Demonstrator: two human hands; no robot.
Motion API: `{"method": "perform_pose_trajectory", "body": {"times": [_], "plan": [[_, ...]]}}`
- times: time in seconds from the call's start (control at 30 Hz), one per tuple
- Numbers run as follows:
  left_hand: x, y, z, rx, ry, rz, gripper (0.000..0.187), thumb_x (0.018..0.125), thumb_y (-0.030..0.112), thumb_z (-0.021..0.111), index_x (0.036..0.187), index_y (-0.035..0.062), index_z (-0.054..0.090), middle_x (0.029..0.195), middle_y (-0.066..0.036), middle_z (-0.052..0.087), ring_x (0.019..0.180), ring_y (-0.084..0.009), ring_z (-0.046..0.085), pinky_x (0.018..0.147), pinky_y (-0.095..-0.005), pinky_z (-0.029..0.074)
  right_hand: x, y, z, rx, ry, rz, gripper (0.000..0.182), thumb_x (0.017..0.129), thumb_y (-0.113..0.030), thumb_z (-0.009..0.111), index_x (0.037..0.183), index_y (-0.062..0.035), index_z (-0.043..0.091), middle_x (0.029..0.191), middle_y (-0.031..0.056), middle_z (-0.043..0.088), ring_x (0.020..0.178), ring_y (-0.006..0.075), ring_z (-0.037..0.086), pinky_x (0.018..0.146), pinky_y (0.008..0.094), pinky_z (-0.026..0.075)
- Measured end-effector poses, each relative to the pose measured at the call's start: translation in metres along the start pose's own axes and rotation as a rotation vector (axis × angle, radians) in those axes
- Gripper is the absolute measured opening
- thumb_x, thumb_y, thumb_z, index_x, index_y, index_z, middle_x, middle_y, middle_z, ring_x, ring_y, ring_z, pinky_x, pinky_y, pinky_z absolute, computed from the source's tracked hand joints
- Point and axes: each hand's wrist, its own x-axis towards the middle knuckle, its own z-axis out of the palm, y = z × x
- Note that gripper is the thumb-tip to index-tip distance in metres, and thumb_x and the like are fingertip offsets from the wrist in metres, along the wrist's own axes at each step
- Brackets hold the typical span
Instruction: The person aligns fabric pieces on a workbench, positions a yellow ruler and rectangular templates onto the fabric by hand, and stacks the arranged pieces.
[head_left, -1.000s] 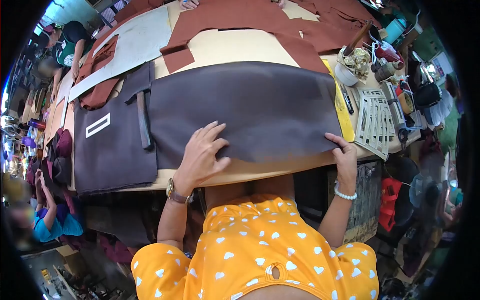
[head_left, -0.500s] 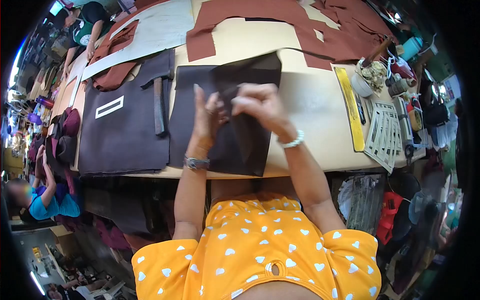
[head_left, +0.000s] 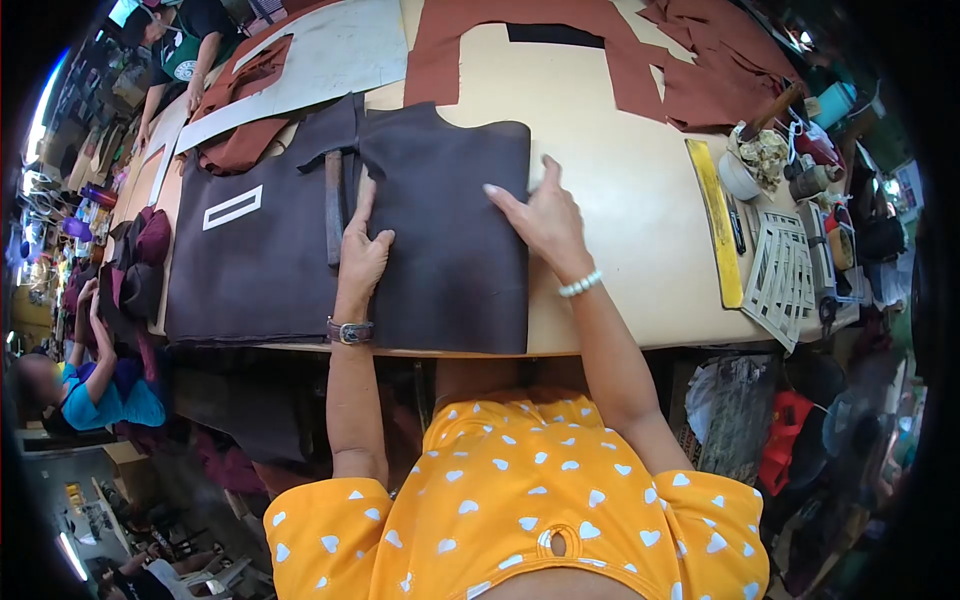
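A dark brown leather sheet lies flat before me, its top edge cut in a curve. My left hand rests along the sheet's left side, index finger stretched out and thumb apart. At the right edge, my right hand is spread, with the thumb over the leather and the other fingers beyond it. Neither hand grips anything. Just left of my left hand is a hammer-like tool with a long handle, lying on a stack of dark brown leather. A pale rectangular frame template sits on that stack.
Reddish-brown leather pieces and a large pale sheet cover the far side. At right are a yellow ruler, slotted templates and a white bowl. A person in an apron works at far left; another in turquoise sits lower left.
The sheet that was partly lifted and folded over now lies flat. My hands, close together above it before, have moved apart and down to its left and right sides.
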Motion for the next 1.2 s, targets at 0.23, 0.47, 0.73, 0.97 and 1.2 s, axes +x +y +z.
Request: {"method": "perform_pose_trajectory", "body": {"times": [0.23,0.47,0.73,0.97,1.2], "plan": [[-0.004,-0.018,0.015,0.071,0.142,0.280,0.055,0.077,-0.006,0.046,0.131,0.0048,0.047,0.130,-0.015,0.048,0.105,-0.0219,0.053,0.090,-0.0261,0.040,0.026,-0.009,0.013,0.418,0.043,-0.309,0.067,0.072,-0.013,0.066,0.128,0.0065,0.034,0.101,0.0297,0.060,0.097,0.0395,0.059,0.086,0.0392,0.045],[0.007,-0.003,0.078,0.062,-0.096,0.225,0.040,0.079,-0.003,0.049,0.119,-0.0020,0.055,0.106,-0.017,0.061,0.079,-0.0206,0.058,0.071,-0.0273,0.045,0.056,0.099,-0.064,0.350,0.174,-0.152,0.064,0.070,-0.007,0.070,0.125,0.0076,0.041,0.106,0.0303,0.059,0.094,0.0332,0.063,0.080,0.0342,0.050],[0.006,0.037,0.105,0.130,-0.217,0.087,0.043,0.075,0.004,0.060,0.117,-0.0040,0.055,0.110,-0.021,0.060,0.093,-0.0289,0.061,0.084,-0.0305,0.046,0.041,0.129,-0.083,0.087,0.306,0.000,0.066,0.069,-0.015,0.073,0.125,0.0047,0.044,0.082,0.0186,0.065,0.077,0.0276,0.064,0.073,0.0342,0.050],[0.030,0.004,0.091,0.223,-0.144,0.280,0.043,0.076,0.005,0.064,0.118,0.0013,0.058,0.109,-0.017,0.063,0.098,-0.0222,0.060,0.085,-0.0278,0.046,0.035,0.115,-0.069,-0.233,0.414,-0.014,0.080,0.066,-0.040,0.076,0.126,0.0016,0.044,0.072,0.0085,0.062,0.067,0.0212,0.062,0.064,0.0351,0.049],[0.026,0.015,0.076,0.244,-0.241,0.195,0.040,0.075,0.006,0.067,0.114,0.0025,0.061,0.106,-0.015,0.064,0.090,-0.0205,0.061,0.081,-0.0281,0.048,0.035,0.114,-0.066,-0.292,0.395,0.024,0.080,0.066,-0.047,0.075,0.126,-0.0050,0.044,0.081,0.0098,0.065,0.079,0.0294,0.064,0.070,0.0412,0.050]]}}
